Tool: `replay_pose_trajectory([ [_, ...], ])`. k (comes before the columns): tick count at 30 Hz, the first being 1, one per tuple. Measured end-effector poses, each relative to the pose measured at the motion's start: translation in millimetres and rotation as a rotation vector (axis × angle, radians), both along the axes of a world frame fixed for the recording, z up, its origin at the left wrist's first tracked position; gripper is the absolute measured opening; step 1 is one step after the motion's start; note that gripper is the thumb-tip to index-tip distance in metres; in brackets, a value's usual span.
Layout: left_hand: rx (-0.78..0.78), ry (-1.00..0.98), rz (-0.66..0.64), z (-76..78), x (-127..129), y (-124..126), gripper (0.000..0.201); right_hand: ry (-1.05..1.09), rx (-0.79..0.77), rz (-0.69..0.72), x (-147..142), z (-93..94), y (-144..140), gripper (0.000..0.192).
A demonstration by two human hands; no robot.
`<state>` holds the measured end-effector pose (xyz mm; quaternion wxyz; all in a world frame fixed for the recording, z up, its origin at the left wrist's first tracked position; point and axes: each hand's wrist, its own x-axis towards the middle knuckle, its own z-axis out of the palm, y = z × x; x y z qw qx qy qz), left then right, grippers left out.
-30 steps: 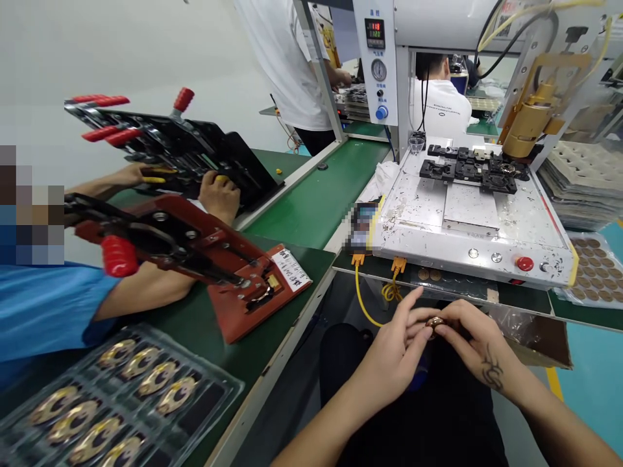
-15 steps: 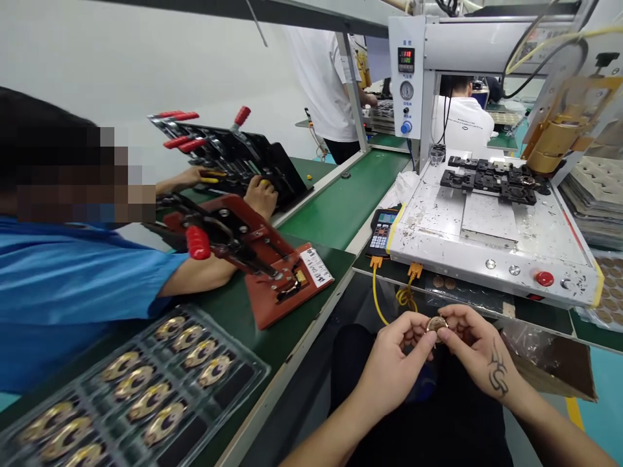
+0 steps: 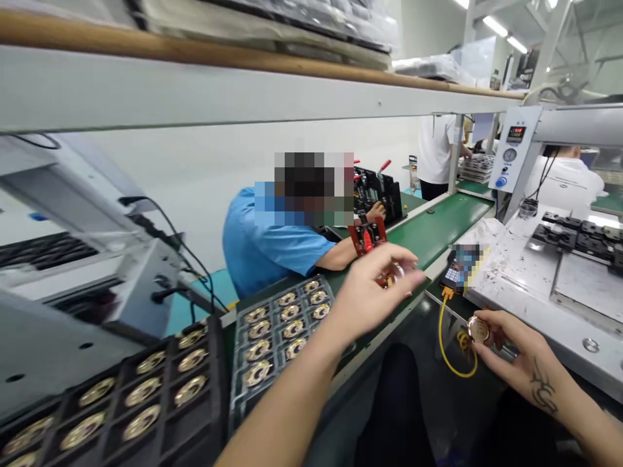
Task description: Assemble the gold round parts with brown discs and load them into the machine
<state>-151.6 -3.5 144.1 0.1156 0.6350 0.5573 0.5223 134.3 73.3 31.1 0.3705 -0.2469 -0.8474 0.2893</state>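
Note:
My right hand (image 3: 511,347), at the lower right, pinches a small round gold-coloured metal disc (image 3: 478,329) between thumb and fingers. Fine relief shows on the disc's face, too small to read. My left hand (image 3: 377,292) is stretched forward and left with thumb and fingers apart, in front of a red clamp fixture (image 3: 367,237). Parts of that fixture show through the gap between its fingers. Below the left forearm lies a clear plastic tray (image 3: 272,350) with several gold-coloured oval parts in its pockets.
A black tray (image 3: 168,425) of similar gold parts stands at the lower left, beside a grey machine (image 3: 146,285). A co-worker in blue (image 3: 272,240) sits across the bench. At right are a white press machine (image 3: 516,259) and a keypad controller (image 3: 460,269) with a yellow cable (image 3: 442,337).
My view has swung left, bringing the black tray in. The hands have parted: my left hand let go of the disc and reached left, while my right hand keeps it.

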Motion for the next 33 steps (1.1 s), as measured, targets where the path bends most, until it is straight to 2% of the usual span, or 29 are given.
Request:
replay_pose_trajectory([
  [2,0.191,0.217,0.060,14.0,-34.3,13.0,0.025,0.024,-0.057,-0.023,-8.3,1.7,7.8,0.035],
  [3,0.205,0.330,0.029,16.3,-47.5,19.9,0.034,0.034,-0.076,-0.032,-11.4,3.1,10.5,0.035],
  [5,0.139,0.505,-0.054,15.2,-64.4,32.1,0.049,0.046,-0.092,-0.037,-16.3,7.3,14.0,0.037],
  [7,0.080,0.561,-0.082,15.1,-69.9,41.0,0.058,0.056,-0.098,-0.036,-21.4,13.8,16.8,0.036],
  [9,0.133,0.485,-0.025,24.5,-70.3,49.1,0.059,0.077,-0.105,-0.037,-30.3,22.9,21.3,0.035],
  [12,0.275,0.204,0.089,56.0,-78.4,67.0,0.051,0.090,-0.103,-0.030,-54.7,36.9,32.2,0.033],
  [14,0.298,0.006,0.126,75.3,-96.7,79.9,0.039,0.075,-0.111,-0.003,-76.0,40.0,40.3,0.033],
  [16,0.264,-0.114,0.221,79.5,-123.2,84.2,0.027,0.067,-0.140,0.046,-95.8,34.5,47.0,0.034],
  [18,0.146,-0.094,0.372,63.4,-149.0,74.5,0.021,0.058,-0.172,0.106,-110.6,20.9,52.6,0.034],
  [20,-0.093,0.059,0.434,29.7,-164.9,54.0,0.019,0.048,-0.177,0.156,-121.3,3.4,58.6,0.034],
  [22,-0.248,0.102,0.362,-12.9,-166.4,32.5,0.017,0.040,-0.162,0.187,-132.4,-13.4,65.5,0.032],
  [24,-0.409,0.127,0.235,-54.7,-155.8,19.8,0.017,0.033,-0.146,0.201,-148.0,-26.2,73.2,0.029],
  [27,-0.546,0.133,0.140,-101.9,-133.6,24.4,0.015,0.019,-0.137,0.221,-178.5,-38.2,83.8,0.024],
  [30,-0.551,0.137,0.135,-125.5,-121.6,44.2,0.018,-0.007,-0.140,0.252,-205.0,-47.8,92.1,0.022],
  [33,-0.512,0.135,0.131,-133.4,-120.7,57.6,0.023,-0.033,-0.143,0.270,-218.5,-58.6,100.1,0.022],
])
